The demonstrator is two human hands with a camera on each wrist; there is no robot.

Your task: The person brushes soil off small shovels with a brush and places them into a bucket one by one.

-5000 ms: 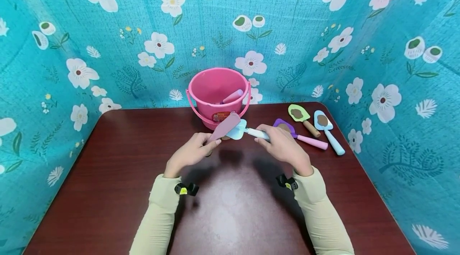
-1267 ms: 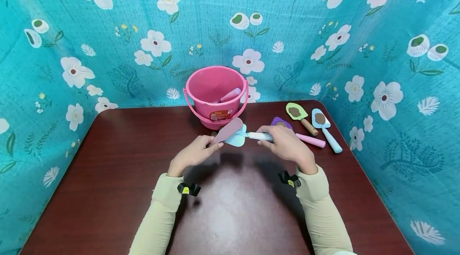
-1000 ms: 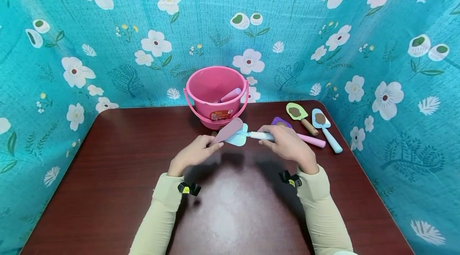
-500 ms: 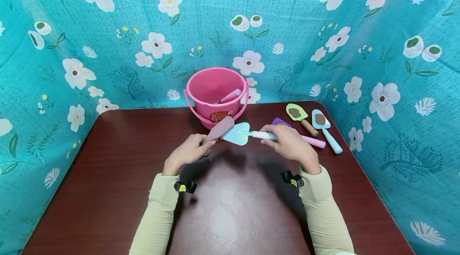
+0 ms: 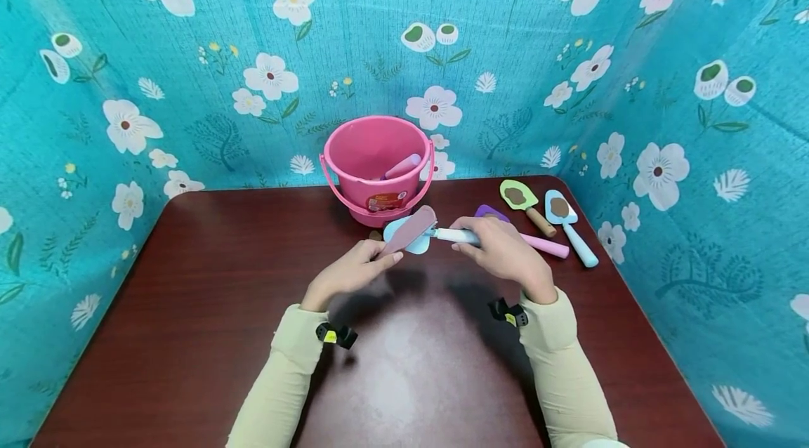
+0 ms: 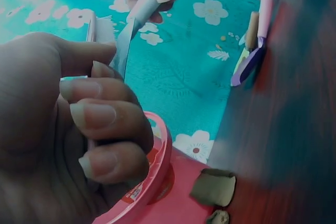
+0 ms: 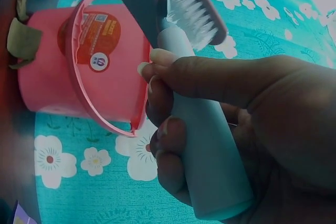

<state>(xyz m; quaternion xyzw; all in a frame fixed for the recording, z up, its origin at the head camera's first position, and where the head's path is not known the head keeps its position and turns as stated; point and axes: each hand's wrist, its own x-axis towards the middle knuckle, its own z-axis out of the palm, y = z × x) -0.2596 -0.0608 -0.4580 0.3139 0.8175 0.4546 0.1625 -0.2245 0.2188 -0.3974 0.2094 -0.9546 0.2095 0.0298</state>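
Note:
My left hand [image 5: 350, 271] grips a brush with a pinkish back [image 5: 413, 227], its fingers curled in the left wrist view. White bristles [image 7: 190, 11] show in the right wrist view, against the blade of a light blue hand trowel [image 5: 460, 236]. My right hand [image 5: 510, 255] wraps round the trowel's handle [image 7: 207, 145], thumb along its upper end. The brush lies slantwise across the blade and covers part of it. Both tools are held above the table, in front of a pink bucket [image 5: 373, 189].
Inside the bucket leans a pinkish-purple handle [image 5: 403, 166]. At right lie a green trowel [image 5: 513, 188], a second light blue trowel [image 5: 580, 246] and a purple one with a pink handle [image 5: 545, 246], brown patches on their blades. Olive-brown pieces [image 6: 214, 187] lie by the bucket. Floral cloth surrounds the table.
The brush has shifted right, from the blade's left edge half a second ago to across it near the neck. The right hand keeps its hold on the trowel, nearly in place.

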